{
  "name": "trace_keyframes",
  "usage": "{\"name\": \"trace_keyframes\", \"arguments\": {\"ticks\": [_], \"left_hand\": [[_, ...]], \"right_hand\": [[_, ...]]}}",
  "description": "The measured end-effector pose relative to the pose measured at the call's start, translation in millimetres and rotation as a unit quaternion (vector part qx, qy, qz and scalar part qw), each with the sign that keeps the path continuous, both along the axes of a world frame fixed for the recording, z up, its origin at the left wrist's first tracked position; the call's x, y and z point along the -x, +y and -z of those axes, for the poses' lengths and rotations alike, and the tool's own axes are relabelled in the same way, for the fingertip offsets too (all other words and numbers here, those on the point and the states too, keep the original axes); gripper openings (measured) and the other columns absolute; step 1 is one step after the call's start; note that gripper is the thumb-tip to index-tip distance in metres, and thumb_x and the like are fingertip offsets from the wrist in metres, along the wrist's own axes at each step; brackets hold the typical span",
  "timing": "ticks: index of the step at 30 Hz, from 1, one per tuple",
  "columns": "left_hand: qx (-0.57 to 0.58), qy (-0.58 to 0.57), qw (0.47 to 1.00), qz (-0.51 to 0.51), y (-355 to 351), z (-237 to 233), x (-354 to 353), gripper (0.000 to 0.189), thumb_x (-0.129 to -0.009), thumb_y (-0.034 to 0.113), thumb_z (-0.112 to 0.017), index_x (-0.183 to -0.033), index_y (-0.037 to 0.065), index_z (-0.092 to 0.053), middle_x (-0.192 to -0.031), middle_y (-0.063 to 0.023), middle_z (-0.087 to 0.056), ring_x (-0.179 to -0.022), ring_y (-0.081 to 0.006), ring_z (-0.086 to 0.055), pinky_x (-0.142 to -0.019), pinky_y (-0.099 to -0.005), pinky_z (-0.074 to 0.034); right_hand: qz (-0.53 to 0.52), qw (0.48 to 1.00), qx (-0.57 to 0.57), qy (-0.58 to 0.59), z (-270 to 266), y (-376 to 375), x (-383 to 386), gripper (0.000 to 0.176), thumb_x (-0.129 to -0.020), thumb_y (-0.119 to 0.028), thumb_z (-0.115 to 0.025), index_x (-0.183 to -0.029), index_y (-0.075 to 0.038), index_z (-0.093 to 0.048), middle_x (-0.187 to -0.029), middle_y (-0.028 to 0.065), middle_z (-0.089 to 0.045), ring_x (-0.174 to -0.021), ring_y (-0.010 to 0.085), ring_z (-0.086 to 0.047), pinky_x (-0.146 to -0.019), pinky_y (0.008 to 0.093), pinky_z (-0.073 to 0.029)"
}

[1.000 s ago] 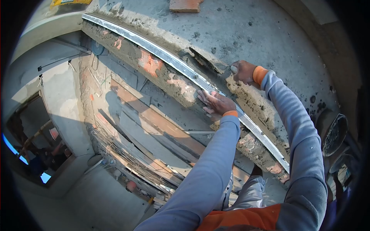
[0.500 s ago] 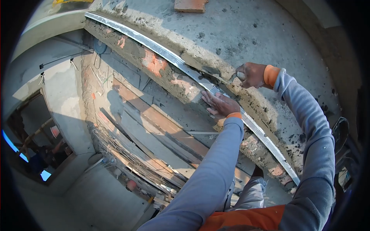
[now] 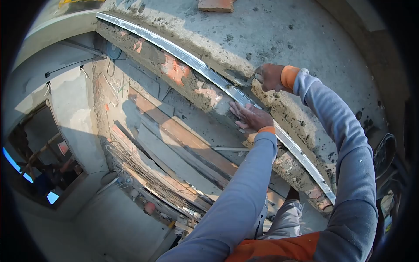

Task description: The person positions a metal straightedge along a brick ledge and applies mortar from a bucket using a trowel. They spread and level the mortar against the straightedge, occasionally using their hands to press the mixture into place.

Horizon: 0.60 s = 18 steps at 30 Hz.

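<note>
A long silvery metal straightedge lies along the edge of a mortar-covered brick wall. My left hand rests against the straightedge near its middle, fingers stretched out over the wall's outer face. On the far side of the bar, my right hand is closed around the handle of a trowel. Its blade, partly hidden and smeared with mortar, points left along the straightedge. Wet mortar lies in a rough strip beside the bar, just below my right hand.
A brick piece sits on the concrete slab at the top. Beyond the wall's edge is a drop to a lower floor with long boards and a pile of thin sticks. A window opening is at the left.
My right hand has moved left and slightly up with the trowel, and its handle is now hidden. My left hand stays at nearly the same spot on the straightedge.
</note>
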<state>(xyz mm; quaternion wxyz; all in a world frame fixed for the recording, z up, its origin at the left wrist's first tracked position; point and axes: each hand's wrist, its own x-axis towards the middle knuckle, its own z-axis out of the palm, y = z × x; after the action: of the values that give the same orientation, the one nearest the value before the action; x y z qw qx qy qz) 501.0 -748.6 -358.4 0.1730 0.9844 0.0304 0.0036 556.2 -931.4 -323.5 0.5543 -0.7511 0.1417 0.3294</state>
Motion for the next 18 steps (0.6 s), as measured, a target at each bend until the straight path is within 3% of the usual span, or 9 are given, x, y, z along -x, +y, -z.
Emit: {"name": "trace_keyframes", "arguments": {"ticks": [3,5,6,7,9,10,14,17,18], "left_hand": [[0.084,0.014,0.996,0.005,8,14,0,0.046,-0.102,0.027,-0.029,-0.139,0.001,-0.035,-0.148,-0.0202,-0.034,-0.137,-0.0318,-0.034,-0.113,-0.0508,-0.010],[0.054,0.023,0.998,0.003,7,12,-2,0.046,-0.102,0.026,-0.029,-0.139,-0.001,-0.034,-0.146,-0.0234,-0.033,-0.135,-0.0338,-0.036,-0.112,-0.0491,-0.016],[0.023,0.033,0.999,0.003,8,10,-1,0.047,-0.102,0.026,-0.028,-0.139,-0.003,-0.034,-0.145,-0.0267,-0.033,-0.133,-0.0358,-0.038,-0.112,-0.0474,-0.021],[0.021,0.033,0.999,0.008,9,15,1,0.047,-0.102,0.026,-0.028,-0.139,-0.003,-0.034,-0.145,-0.0267,-0.033,-0.133,-0.0358,-0.038,-0.112,-0.0474,-0.021],[0.232,0.038,0.972,-0.028,14,32,0,0.052,-0.101,0.034,-0.025,-0.143,0.005,-0.032,-0.153,-0.0130,-0.029,-0.144,-0.0310,-0.019,-0.110,-0.0589,-0.001],[0.227,0.038,0.973,-0.025,15,32,-1,0.052,-0.101,0.034,-0.025,-0.143,0.005,-0.032,-0.153,-0.0130,-0.029,-0.144,-0.0310,-0.019,-0.110,-0.0589,-0.001],[0.134,0.044,0.989,-0.034,15,24,2,0.051,-0.101,0.033,-0.025,-0.143,0.005,-0.033,-0.153,-0.0124,-0.029,-0.145,-0.0281,-0.018,-0.111,-0.0575,0.000],[0.123,0.063,0.990,-0.040,10,21,-1,0.050,-0.100,0.031,-0.028,-0.142,0.005,-0.034,-0.153,-0.0131,-0.029,-0.145,-0.0276,-0.020,-0.110,-0.0582,0.002],[0.198,0.019,0.980,-0.028,6,20,0,0.049,-0.099,0.028,-0.030,-0.142,0.005,-0.033,-0.153,-0.0136,-0.029,-0.144,-0.0285,-0.022,-0.111,-0.0569,-0.001]], "right_hand": [[0.006,0.999,-0.045,-0.001,-22,-12,44,0.029,-0.069,-0.006,-0.058,-0.096,0.004,-0.056,-0.063,0.0134,-0.058,-0.049,0.0227,-0.058,-0.044,0.0347,-0.047],[0.042,0.998,-0.046,-0.022,-22,-14,63,0.030,-0.071,-0.008,-0.057,-0.099,0.002,-0.059,-0.070,0.0157,-0.064,-0.053,0.0227,-0.062,-0.053,0.0352,-0.051],[0.047,0.998,-0.008,-0.049,6,-10,71,0.030,-0.074,-0.011,-0.056,-0.103,0.000,-0.061,-0.079,0.0188,-0.067,-0.067,0.0270,-0.067,-0.062,0.0371,-0.054],[0.051,0.997,-0.010,-0.050,22,-3,70,0.030,-0.074,-0.011,-0.056,-0.103,0.000,-0.061,-0.079,0.0188,-0.067,-0.067,0.0270,-0.067,-0.062,0.0371,-0.054],[0.042,0.973,0.216,-0.065,45,10,62,0.028,-0.076,-0.014,-0.059,-0.102,-0.002,-0.061,-0.087,0.0194,-0.067,-0.086,0.0354,-0.066,-0.074,0.0436,-0.053],[0.045,0.976,0.202,-0.065,53,19,57,0.034,-0.074,-0.013,-0.060,-0.105,-0.001,-0.061,-0.092,0.0244,-0.066,-0.089,0.0408,-0.064,-0.076,0.0448,-0.052],[0.027,0.991,0.115,-0.066,37,34,57,0.035,-0.070,-0.007,-0.058,-0.103,0.004,-0.060,-0.083,0.0263,-0.064,-0.080,0.0420,-0.063,-0.073,0.0442,-0.051],[0.010,0.996,0.065,-0.062,8,27,93,0.037,-0.068,-0.008,-0.057,-0.103,0.002,-0.062,-0.084,0.0238,-0.065,-0.081,0.0403,-0.063,-0.074,0.0438,-0.051],[0.059,0.995,0.049,-0.071,2,27,110,0.036,-0.066,-0.009,-0.057,-0.100,0.003,-0.062,-0.077,0.0236,-0.063,-0.075,0.0410,-0.061,-0.072,0.0447,-0.050]]}}
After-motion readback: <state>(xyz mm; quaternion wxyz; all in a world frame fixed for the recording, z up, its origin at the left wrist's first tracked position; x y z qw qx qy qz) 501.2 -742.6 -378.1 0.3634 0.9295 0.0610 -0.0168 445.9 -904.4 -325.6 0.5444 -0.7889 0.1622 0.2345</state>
